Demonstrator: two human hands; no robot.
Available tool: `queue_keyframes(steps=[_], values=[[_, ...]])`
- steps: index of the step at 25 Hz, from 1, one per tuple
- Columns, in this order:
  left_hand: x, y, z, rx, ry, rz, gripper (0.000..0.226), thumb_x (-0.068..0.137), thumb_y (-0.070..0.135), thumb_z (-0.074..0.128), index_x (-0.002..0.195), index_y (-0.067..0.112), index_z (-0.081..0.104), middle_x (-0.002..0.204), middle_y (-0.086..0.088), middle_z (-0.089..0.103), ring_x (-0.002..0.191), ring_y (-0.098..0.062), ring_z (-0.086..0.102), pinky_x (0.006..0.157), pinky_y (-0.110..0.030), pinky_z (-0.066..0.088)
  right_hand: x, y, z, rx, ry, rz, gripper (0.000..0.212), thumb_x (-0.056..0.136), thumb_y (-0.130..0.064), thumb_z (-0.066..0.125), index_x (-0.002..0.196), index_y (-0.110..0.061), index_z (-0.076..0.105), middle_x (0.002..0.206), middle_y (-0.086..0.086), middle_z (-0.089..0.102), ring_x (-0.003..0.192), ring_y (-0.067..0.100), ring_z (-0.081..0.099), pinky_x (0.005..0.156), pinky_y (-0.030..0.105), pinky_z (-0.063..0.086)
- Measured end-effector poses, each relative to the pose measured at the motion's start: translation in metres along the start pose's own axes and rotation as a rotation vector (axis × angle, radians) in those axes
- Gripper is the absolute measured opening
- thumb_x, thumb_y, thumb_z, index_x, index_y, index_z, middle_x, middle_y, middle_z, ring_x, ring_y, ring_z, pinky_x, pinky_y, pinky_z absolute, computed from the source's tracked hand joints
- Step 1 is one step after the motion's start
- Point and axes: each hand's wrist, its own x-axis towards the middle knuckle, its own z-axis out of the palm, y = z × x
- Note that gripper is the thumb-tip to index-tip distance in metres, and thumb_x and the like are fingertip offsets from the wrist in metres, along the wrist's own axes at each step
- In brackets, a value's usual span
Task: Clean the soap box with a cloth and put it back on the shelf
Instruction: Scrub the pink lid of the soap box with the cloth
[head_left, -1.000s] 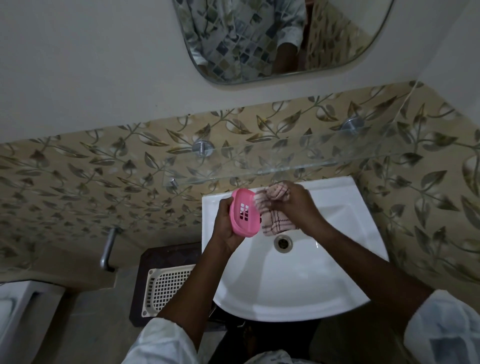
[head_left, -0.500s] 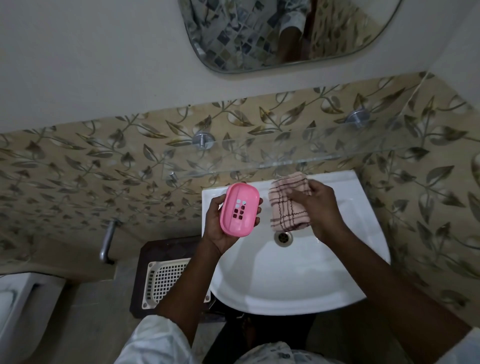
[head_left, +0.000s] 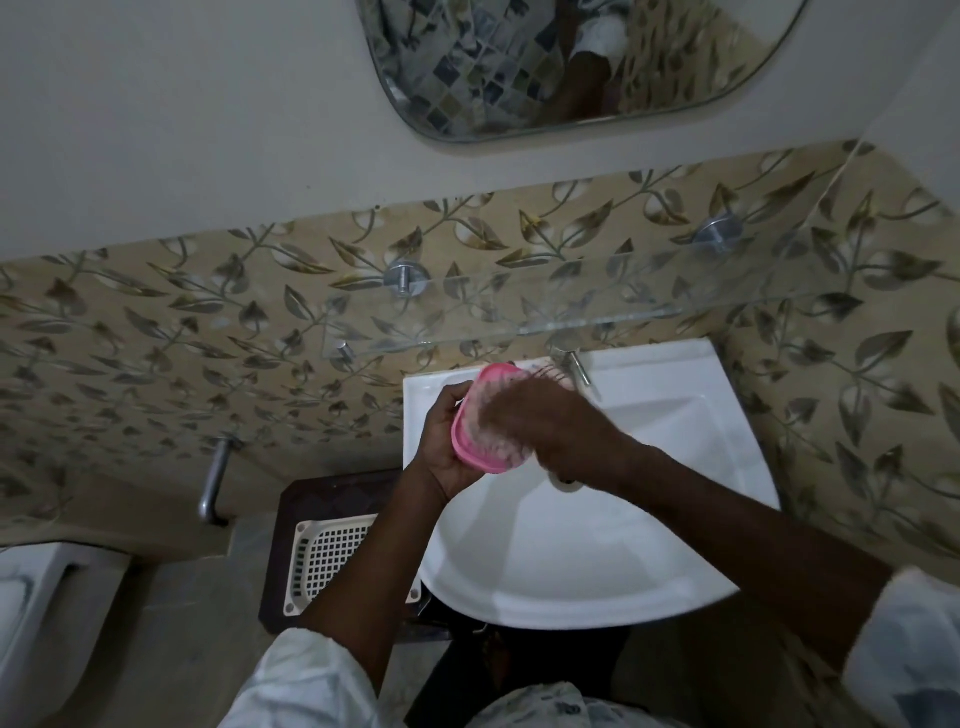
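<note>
My left hand (head_left: 445, 441) grips the pink soap box (head_left: 470, 451) from its left side, above the back of the white basin (head_left: 597, 561). My right hand (head_left: 550, 426) is blurred and lies over the open face of the box. It presses the checked cloth (head_left: 545, 375) against the box; only a strip of cloth shows at the top. The glass shelf (head_left: 519, 325) hangs on the tiled wall just above both hands, with nothing on it.
A tap (head_left: 574, 358) stands at the basin's back edge, right of the box. A mirror (head_left: 571, 62) hangs above. Left of the basin sit a white mesh basket (head_left: 332, 561) on a dark stand, a wall pipe (head_left: 213, 483) and a toilet (head_left: 36, 623).
My right hand with the cloth has moved left from beside the soap box onto its face. The box has tilted slightly in my left hand.
</note>
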Motion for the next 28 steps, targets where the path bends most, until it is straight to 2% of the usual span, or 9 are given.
queue_keyframes(steps=[1,3,7,13,17,20,22,25,28], values=[[0.001,0.001,0.004,0.019,-0.003,-0.013,0.061,0.069,0.031,0.077,0.120,-0.001,0.068,0.116,-0.019,0.069,0.105,-0.031,0.064,0.100,-0.042,0.047,-0.003,0.008,0.006,-0.128,-0.036,-0.177,0.023,0.084,-0.003,0.063,0.106,-0.003,0.073,0.106,0.017,0.071,0.099,0.029,0.066,0.089,0.038,0.054],[0.004,0.004,0.009,0.022,0.003,-0.001,0.062,0.067,0.028,0.077,0.121,-0.002,0.067,0.114,-0.020,0.068,0.104,-0.030,0.063,0.101,-0.042,0.045,-0.001,0.020,0.014,-0.179,0.059,-0.239,0.016,0.083,0.004,0.069,0.098,0.005,0.075,0.104,0.024,0.072,0.097,0.038,0.069,0.087,0.047,0.055],[0.005,0.005,0.002,-0.047,0.004,-0.012,0.059,0.073,0.032,0.068,0.121,-0.003,0.066,0.110,-0.020,0.071,0.096,-0.032,0.070,0.085,-0.040,0.057,0.003,0.013,0.024,-0.099,0.059,-0.334,0.032,0.100,-0.009,0.044,0.100,0.005,0.073,0.104,0.023,0.072,0.098,0.038,0.068,0.089,0.046,0.054],[0.010,-0.005,-0.004,-0.099,0.061,0.076,0.056,0.079,0.042,0.059,0.121,0.004,0.069,0.119,-0.020,0.068,0.102,-0.033,0.068,0.094,-0.043,0.052,0.015,-0.001,0.002,0.185,0.345,0.463,0.032,0.068,-0.010,0.062,0.098,-0.022,0.066,0.091,-0.001,0.074,0.083,0.018,0.067,0.073,0.024,0.052],[0.019,-0.003,-0.001,-0.003,0.095,0.024,0.076,0.072,0.044,0.063,0.131,-0.003,0.056,0.121,-0.020,0.062,0.105,-0.032,0.064,0.093,-0.039,0.052,-0.004,-0.028,0.032,0.145,0.144,0.486,0.041,0.071,-0.001,0.062,0.109,-0.016,0.063,0.098,0.008,0.072,0.089,0.031,0.066,0.077,0.042,0.054],[0.020,-0.006,-0.001,0.055,0.088,0.035,0.084,0.060,0.047,0.077,0.127,-0.002,0.061,0.116,-0.022,0.063,0.103,-0.034,0.062,0.094,-0.042,0.050,-0.013,-0.015,0.026,-0.074,-0.242,0.240,0.053,0.077,0.003,0.056,0.126,-0.015,0.058,0.110,0.013,0.068,0.098,0.034,0.062,0.084,0.039,0.049],[0.018,-0.009,-0.005,0.025,0.089,0.074,0.084,0.044,0.042,0.090,0.115,0.002,0.070,0.112,-0.023,0.065,0.102,-0.035,0.062,0.096,-0.046,0.047,-0.008,0.010,0.004,-0.018,-0.330,0.258,0.052,0.074,0.004,0.059,0.123,-0.014,0.060,0.106,0.011,0.070,0.095,0.030,0.065,0.079,0.033,0.049],[0.013,-0.002,-0.010,-0.079,0.082,0.144,0.089,0.058,0.043,0.083,0.131,0.000,0.056,0.118,-0.023,0.064,0.100,-0.036,0.065,0.090,-0.045,0.053,-0.010,0.039,-0.016,0.396,0.106,0.596,0.024,0.079,0.000,0.068,0.100,-0.011,0.066,0.088,-0.004,0.074,0.084,0.011,0.070,0.074,0.020,0.053],[0.004,0.009,-0.012,-0.120,-0.083,0.122,0.087,0.081,0.046,0.058,0.149,-0.003,0.033,0.138,-0.025,0.051,0.115,-0.038,0.057,0.100,-0.046,0.046,-0.032,0.059,-0.012,0.825,0.363,1.117,0.020,0.086,0.001,0.062,0.103,-0.009,0.069,0.093,0.004,0.075,0.088,0.021,0.072,0.076,0.031,0.058]])
